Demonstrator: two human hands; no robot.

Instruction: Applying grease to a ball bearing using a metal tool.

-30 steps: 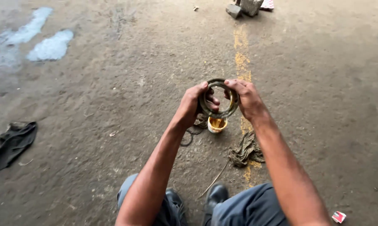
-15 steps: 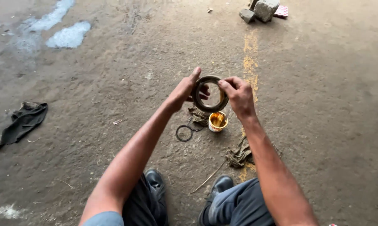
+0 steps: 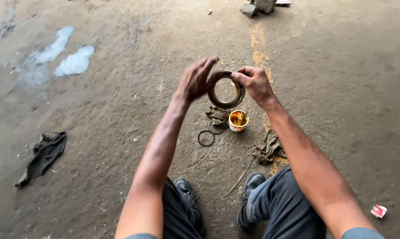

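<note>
The ground is a rough, dusty grey-brown concrete floor, stained and scuffed, with a worn yellow painted stripe running away from the person and two pale whitish patches at the upper left. A few grey stone chunks lie at the top edge, a dark crumpled cloth lies well apart at the left, and a small red-and-white scrap sits at the lower right.

The person squats, black shoes planted on the floor, both arms stretched forward. Held up between the hands is a dark, grimy metal ring, round and fairly thick-walled, its inner face smeared with yellowish grease (the floor shows straight through its opening). The right hand pinches the ring's upper right rim between thumb and fingers. The left hand is open, fingers spread, its thumb side resting against the ring's left edge.

On the floor directly below the ring stands a small white cup of amber grease, with a dirty rag just beside it and two thin black rubber rings near that. A second frayed brown rag lies by the right knee, with a thin stick next to it.
</note>
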